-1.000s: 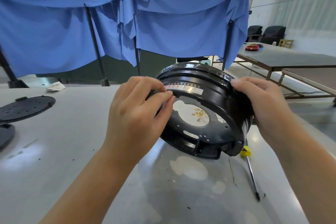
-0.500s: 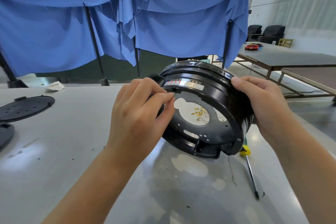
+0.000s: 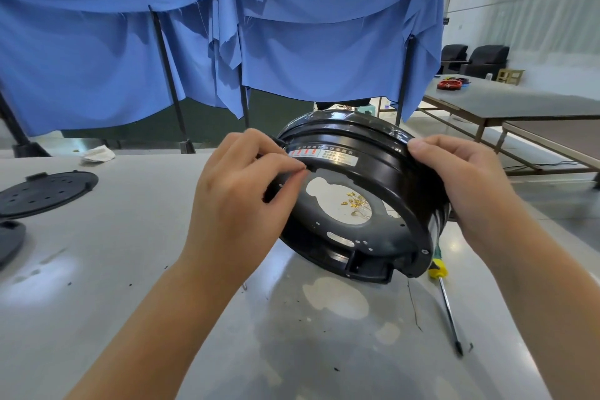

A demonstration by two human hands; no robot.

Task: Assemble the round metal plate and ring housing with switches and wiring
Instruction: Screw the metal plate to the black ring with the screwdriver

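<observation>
A black ring housing (image 3: 383,172) stands tilted on its lower edge on the grey table (image 3: 97,286), its open base facing me. A label with red marks (image 3: 324,156) runs along its inner wall. Through the cut-out in its base I see small gold terminals (image 3: 354,201) lying on the table behind. My left hand (image 3: 240,201) grips the housing's left rim, thumb and forefinger pinched at the label's left end. My right hand (image 3: 461,178) holds the right rim, fingers curled over the outer wall.
A round black perforated plate (image 3: 45,193) lies at the far left, another dark disc (image 3: 9,239) below it. A yellow-handled screwdriver (image 3: 446,302) lies right of the housing. Crumpled paper (image 3: 97,153) sits near the far edge. Blue cloth (image 3: 292,26) hangs behind; other tables (image 3: 519,104) stand at right.
The housing has turned slightly between my hands, its label shifting along the inner wall. Both hands have kept their hold on the rims.
</observation>
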